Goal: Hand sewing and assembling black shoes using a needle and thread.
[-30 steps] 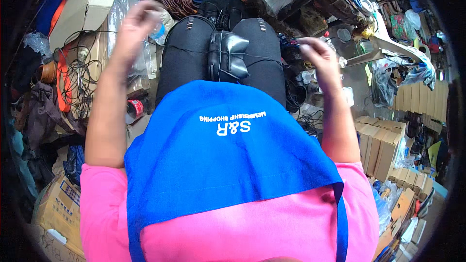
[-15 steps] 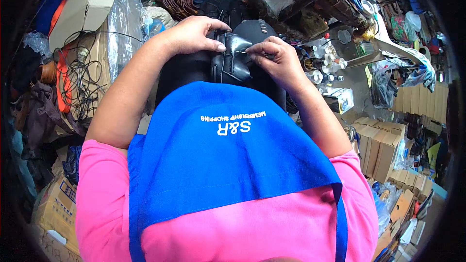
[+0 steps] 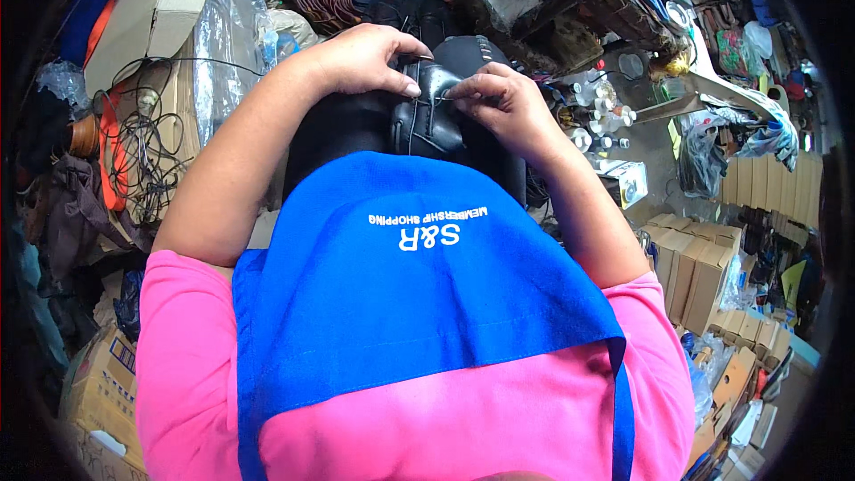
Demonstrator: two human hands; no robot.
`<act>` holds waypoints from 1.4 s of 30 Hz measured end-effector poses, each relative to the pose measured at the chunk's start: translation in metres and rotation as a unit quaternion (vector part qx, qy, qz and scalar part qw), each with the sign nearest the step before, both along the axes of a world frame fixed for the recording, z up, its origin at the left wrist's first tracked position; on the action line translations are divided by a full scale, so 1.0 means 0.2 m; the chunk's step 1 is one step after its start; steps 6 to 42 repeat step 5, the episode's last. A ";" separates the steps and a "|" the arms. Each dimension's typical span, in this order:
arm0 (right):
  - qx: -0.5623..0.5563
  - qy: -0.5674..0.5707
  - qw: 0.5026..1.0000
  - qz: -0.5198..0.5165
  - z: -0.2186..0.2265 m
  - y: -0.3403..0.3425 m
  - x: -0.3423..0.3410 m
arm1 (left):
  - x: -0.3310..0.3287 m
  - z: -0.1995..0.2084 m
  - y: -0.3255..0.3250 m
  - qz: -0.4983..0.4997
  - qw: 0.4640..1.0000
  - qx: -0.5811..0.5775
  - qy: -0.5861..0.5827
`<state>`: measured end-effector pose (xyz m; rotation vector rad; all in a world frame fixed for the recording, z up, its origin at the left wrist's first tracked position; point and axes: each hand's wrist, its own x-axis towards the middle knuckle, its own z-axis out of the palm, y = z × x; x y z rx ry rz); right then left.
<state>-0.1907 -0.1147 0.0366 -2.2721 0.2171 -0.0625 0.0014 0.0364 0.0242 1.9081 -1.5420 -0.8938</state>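
On my lap, over black trousers, lies a glossy black leather piece with seams and a rounded, puffed shape; I cannot tell what article it is. My left hand curls over its far left edge, thumb on the near side and fingers partly hidden behind it. On the opposite side my right hand is closed in a pinch, fingertips right at the leather. Something thin and pale may show at that pinch, too small to name. A blue apron covers my front below the work.
Bundled brown cord lies beyond my left hand. Tangled black cable and cardboard are at the left. Several small bottles stand right of my right hand, with a metal bar and stacked cardboard boxes farther right.
Both hands keep their places on the leather piece, with only slight shifts. My left hand has moved a little up and right; my right fingertips have moved slightly left.
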 end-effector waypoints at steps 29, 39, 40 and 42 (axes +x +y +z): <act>0.041 -0.011 0.999 0.024 -0.11 -0.09 0.03 | 0.00 0.00 -0.03 -0.004 0.999 0.020 0.039; 0.041 -0.011 0.999 0.024 -0.11 -0.09 0.03 | 0.00 0.00 -0.03 -0.004 0.999 0.020 0.039; 0.041 -0.011 0.999 0.024 -0.11 -0.09 0.03 | 0.00 0.00 -0.03 -0.004 0.999 0.020 0.039; 0.041 -0.011 0.999 0.024 -0.11 -0.09 0.03 | 0.00 0.00 -0.03 -0.004 0.999 0.020 0.039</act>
